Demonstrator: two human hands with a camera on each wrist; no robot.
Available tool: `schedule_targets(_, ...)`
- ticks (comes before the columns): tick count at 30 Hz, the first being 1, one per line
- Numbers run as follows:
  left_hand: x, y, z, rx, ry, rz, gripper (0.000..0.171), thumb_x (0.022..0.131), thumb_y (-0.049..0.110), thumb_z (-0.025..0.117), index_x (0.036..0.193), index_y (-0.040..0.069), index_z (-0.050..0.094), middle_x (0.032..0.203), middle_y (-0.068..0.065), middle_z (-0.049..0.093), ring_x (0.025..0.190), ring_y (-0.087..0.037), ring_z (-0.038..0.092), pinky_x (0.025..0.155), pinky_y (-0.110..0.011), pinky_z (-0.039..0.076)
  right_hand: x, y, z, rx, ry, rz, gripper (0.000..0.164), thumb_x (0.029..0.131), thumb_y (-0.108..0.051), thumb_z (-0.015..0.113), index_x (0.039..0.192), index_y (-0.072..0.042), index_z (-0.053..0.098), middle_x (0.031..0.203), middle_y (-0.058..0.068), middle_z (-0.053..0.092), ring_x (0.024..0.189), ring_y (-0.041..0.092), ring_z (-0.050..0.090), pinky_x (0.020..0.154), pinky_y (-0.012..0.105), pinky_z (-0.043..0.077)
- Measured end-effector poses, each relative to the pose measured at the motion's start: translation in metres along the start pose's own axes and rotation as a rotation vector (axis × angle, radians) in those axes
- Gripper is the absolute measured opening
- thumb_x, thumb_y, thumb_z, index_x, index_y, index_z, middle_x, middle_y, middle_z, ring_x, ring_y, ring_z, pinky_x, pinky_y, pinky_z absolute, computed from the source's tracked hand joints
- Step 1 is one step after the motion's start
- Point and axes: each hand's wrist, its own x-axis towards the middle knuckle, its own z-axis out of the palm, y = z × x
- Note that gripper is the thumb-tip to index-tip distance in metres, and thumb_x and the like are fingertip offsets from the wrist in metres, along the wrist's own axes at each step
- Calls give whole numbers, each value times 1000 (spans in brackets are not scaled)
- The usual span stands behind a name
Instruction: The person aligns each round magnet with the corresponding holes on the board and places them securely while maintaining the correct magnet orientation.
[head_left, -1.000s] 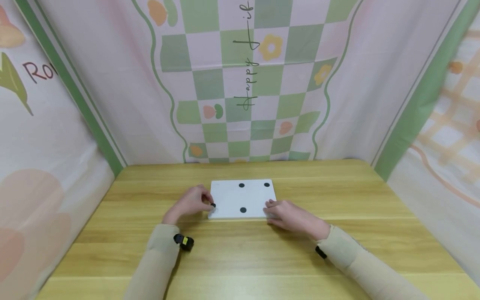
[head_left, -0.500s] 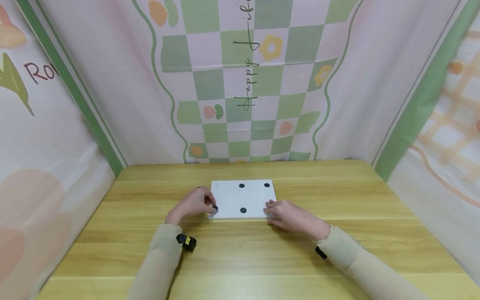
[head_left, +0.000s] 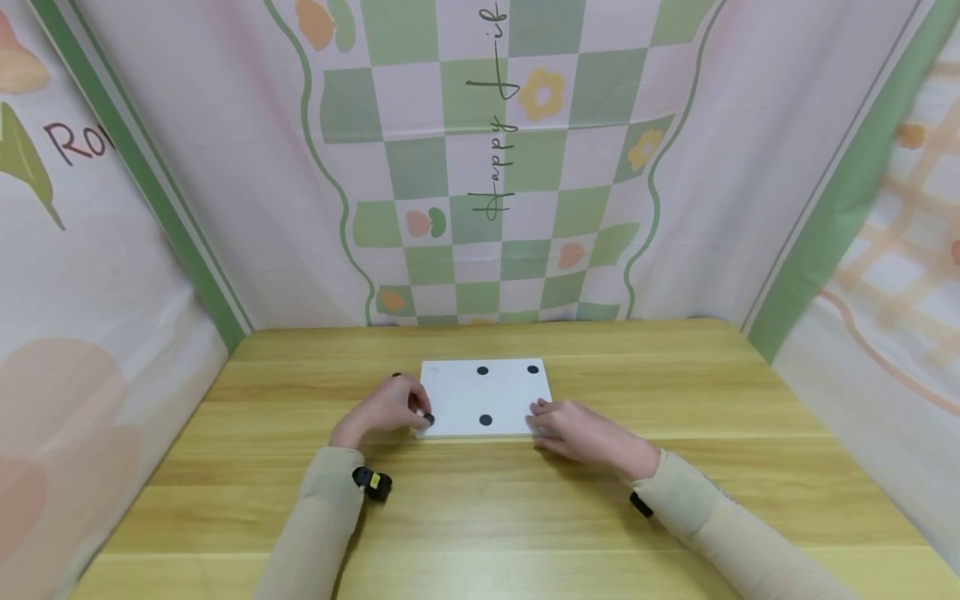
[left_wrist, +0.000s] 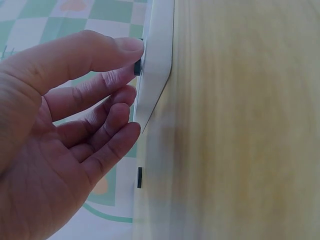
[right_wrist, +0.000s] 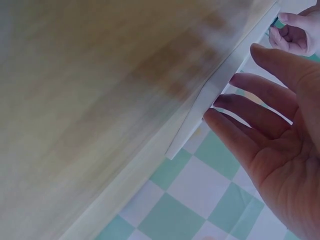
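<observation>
A white rectangular board [head_left: 457, 396] lies flat on the wooden table. My left hand [head_left: 386, 406] pinches a small black disc [head_left: 429, 419] between thumb and index finger at the board's near left corner. In the left wrist view, that disc [left_wrist: 137, 68] is edge-on against the white surface, partly behind the thumb. My right hand [head_left: 577, 432] rests its fingertips on the near right part of the board, fingers loosely extended and holding nothing. More black discs sit on the board: one at far middle [head_left: 482, 371], one at far right [head_left: 532, 369], one at near middle [head_left: 486, 420].
Just behind the left hand, another black disc [head_left: 397, 375] lies on the table [head_left: 480, 517], left of the board. A patterned cloth [head_left: 480, 167] hangs along the table's far edge, with further cloth at both sides. Each wrist carries a small black device [head_left: 372, 483].
My left hand has shifted slightly right and nearer with the disc, bringing it onto the near left corner. The disc behind that hand has come into sight. My right hand stays put.
</observation>
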Motion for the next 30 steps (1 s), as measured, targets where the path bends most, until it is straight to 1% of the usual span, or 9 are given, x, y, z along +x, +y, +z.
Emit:
schedule_targets(7,-1,1,0,-6,-11,-13,11,75,9,77,80,12,68,80,-3,60,71,-14,52,63,-25,48,0,0,0,1,0,-1,27,89,-9,65,113,2,66,120,25,62,114,38,59,91,42,52)
schedule_targets(13,0,1,0,-1,-9,0,11,75,7,77,80,12,68,79,-3,60,70,-14,52,63,-25,48,0,0,0,7,-1,10,28,89,-10,65,114,2,66,121,25,61,115,38,59,92,42,52)
schedule_targets(20,-2,3,-2,-14,-14,4,11,75,6,76,81,11,69,81,-4,61,71,-15,52,63,-26,48,1,1,0,-11,7,-10,27,88,-10,66,113,2,66,119,24,62,113,37,60,91,41,53)
schedule_targets(24,-1,2,-1,-20,-13,8,11,75,5,76,81,11,70,80,-3,60,71,-15,52,63,-26,47,1,2,1,-14,10,-18,27,88,-10,66,112,1,67,119,24,63,113,37,60,90,41,53)
schedule_targets(30,-1,3,-1,-24,-21,-2,10,75,5,76,80,12,70,79,-2,59,71,-15,52,63,-27,47,0,2,1,-14,10,-18,27,88,-11,66,112,2,67,119,24,63,113,37,60,90,41,53)
